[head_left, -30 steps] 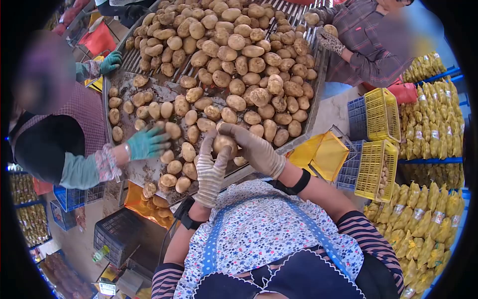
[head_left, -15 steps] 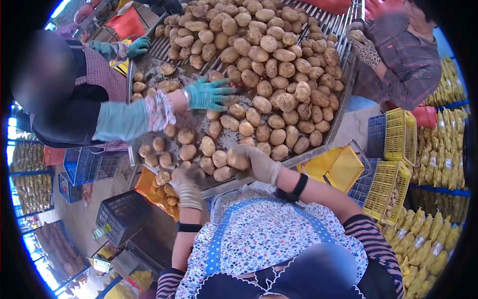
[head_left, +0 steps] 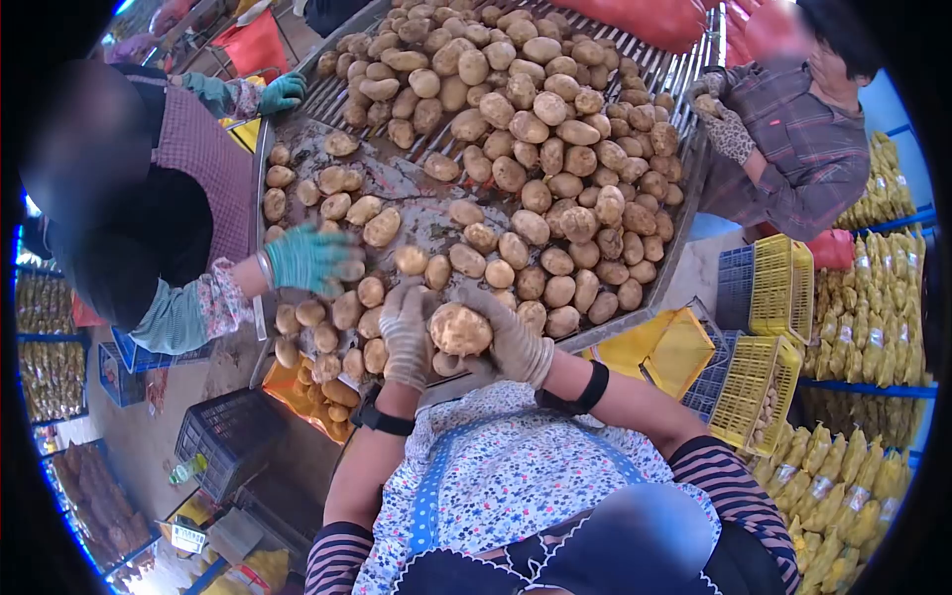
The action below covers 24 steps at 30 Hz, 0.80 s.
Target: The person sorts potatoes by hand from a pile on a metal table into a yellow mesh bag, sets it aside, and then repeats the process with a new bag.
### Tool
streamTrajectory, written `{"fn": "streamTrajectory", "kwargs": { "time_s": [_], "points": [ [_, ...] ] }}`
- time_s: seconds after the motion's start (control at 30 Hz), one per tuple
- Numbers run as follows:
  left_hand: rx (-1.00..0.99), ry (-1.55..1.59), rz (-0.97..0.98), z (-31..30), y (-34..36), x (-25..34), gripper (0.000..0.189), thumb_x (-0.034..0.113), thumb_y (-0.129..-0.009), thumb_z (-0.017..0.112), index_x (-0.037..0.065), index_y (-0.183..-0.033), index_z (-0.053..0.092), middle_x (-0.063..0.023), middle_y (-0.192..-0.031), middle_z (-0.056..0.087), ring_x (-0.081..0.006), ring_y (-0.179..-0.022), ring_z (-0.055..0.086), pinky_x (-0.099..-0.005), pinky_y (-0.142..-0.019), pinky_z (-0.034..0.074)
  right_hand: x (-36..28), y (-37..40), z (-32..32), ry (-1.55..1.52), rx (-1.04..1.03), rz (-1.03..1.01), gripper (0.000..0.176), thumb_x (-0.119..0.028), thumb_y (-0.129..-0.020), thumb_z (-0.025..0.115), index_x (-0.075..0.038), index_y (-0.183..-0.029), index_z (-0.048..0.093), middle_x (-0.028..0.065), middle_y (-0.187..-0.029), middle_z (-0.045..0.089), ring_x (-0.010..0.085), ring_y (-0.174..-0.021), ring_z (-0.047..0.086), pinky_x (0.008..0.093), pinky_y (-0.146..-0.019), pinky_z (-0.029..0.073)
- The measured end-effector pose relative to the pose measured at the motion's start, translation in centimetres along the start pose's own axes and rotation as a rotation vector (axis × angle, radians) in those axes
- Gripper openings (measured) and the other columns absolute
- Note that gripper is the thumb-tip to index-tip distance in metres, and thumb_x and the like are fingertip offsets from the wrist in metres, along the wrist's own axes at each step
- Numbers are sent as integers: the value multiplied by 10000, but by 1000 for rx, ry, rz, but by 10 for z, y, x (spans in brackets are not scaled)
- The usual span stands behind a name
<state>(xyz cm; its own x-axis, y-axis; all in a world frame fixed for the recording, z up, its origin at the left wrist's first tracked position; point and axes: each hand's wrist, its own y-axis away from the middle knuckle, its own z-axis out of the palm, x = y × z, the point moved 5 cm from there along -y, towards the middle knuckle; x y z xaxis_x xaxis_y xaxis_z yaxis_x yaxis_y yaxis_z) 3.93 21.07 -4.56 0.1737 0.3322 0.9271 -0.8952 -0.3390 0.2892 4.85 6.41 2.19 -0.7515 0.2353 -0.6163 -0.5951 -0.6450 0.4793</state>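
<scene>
Both hands are at the near edge of the table (head_left: pixel 416 193), with one big potato (head_left: pixel 461 329) cupped between them. The left hand (head_left: pixel 405 335) curls against its left side, the right hand (head_left: pixel 516 342) wraps under and around the right, and both are gloved with fingers closed on it. It sits just above the loose potatoes by the rim. This looks like the checking stage of sorting. A co-worker's teal glove (head_left: pixel 307 260) rests on potatoes just to the left, so the next move calls for a clean carry off the table, perhaps towards the yellow crates (head_left: pixel 759 387), clear of that glove.
</scene>
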Motion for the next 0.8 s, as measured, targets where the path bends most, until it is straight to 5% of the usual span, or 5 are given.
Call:
{"fn": "streamTrajectory", "kwargs": {
  "time_s": [0.07, 0.23, 0.53, 0.7, 0.8],
  "points": [
    [4, -75, 113, 0, 9, 9, 358, 343, -993, 509, 66, -1207, 584, -72, -1149, 601, -179, -975, 606, -325, -832, 512, -20, -2, 0, 520, 227, -740, 433, -407, -1033, 463, -32, -1149, 647, 32, -970, 686, 102, -880, 598, 266, -822, 497],
    [-254, 545, -561, 24, 33, -1, 455, 460, -971, 503, 96, -1231, 582, -87, -1200, 636, -235, -1103, 615, -437, -858, 537, -5, -44, -64, 666, 250, -317, 540, -509, -1002, 468, -23, -1188, 615, 87, -877, 701, 187, -833, 636, 317, -763, 483],
    [-149, 746, -679, -1, 48, 0, 436, 372, -958, 552, 45, -1245, 578, -156, -1073, 685, -291, -927, 692, -462, -693, 615, -86, -83, -149, 2437, 365, -518, 311, -174, -858, 543, -157, -1148, 655, 156, -1186, 607, 311, -1104, 593, 440, -878, 493],
    [-208, 692, -603, 0, 56, 15, 398, 304, -965, 546, 46, -1268, 562, -164, -1055, 690, -316, -903, 700, -456, -696, 617, -108, -68, -137, 2200, 229, -275, 489, -132, -773, 665, -146, -1256, 593, 161, -1261, 571, 303, -1142, 583, 411, -933, 479],
    [-354, 716, -624, 26, 62, 38, 497, 247, -949, 559, 44, -1389, 447, -188, -1086, 675, -342, -886, 700, -464, -712, 610, -131, -25, -118, 1031, 304, -568, 661, -60, -692, 757, -100, -1300, 504, 82, -1185, 587, 207, -1056, 595, 360, -949, 489]
  ]
}}
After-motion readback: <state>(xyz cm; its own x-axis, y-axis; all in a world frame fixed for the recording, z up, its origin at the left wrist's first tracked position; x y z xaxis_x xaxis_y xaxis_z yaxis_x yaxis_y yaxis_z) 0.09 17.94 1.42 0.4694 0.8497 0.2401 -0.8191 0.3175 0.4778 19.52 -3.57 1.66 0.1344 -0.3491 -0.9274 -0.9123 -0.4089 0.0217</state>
